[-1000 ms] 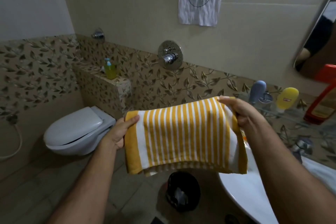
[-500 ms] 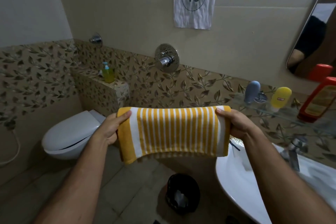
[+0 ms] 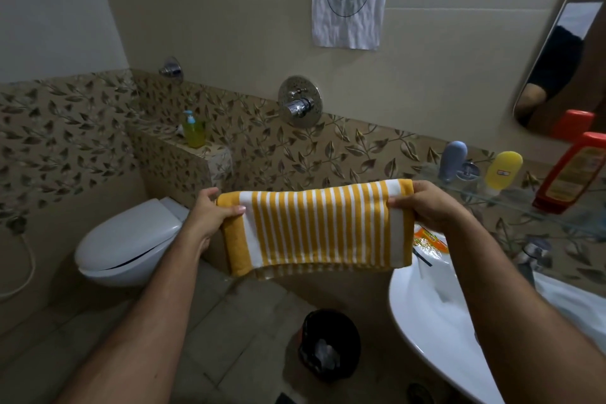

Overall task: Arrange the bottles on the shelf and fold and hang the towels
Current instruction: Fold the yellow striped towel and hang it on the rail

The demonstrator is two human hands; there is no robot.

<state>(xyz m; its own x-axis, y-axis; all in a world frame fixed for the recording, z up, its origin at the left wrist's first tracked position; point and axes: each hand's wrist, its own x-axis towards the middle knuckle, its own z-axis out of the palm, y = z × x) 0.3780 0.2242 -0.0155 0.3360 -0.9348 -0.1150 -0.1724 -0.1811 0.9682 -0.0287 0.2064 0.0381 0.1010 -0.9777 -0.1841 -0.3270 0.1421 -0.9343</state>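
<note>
Head view: folding step, judged nearly done
Left hand (image 3: 210,213): pinches towel's left top corner
Right hand (image 3: 429,203): grips right top edge
Striped towel (image 3: 314,226): doubled, held taut left of the washbasin (image 3: 426,321)
Next: needs a rail; none visible
Waste bin (image 3: 329,343): below towel
Glass shelf (image 3: 557,210): above washbasin, bottles standing
Toilet (image 3: 131,239): far left

We have open air left above the toilet (image 3: 131,239), while the sink (image 3: 433,321) and glass shelf (image 3: 557,207) crowd our right.
</note>
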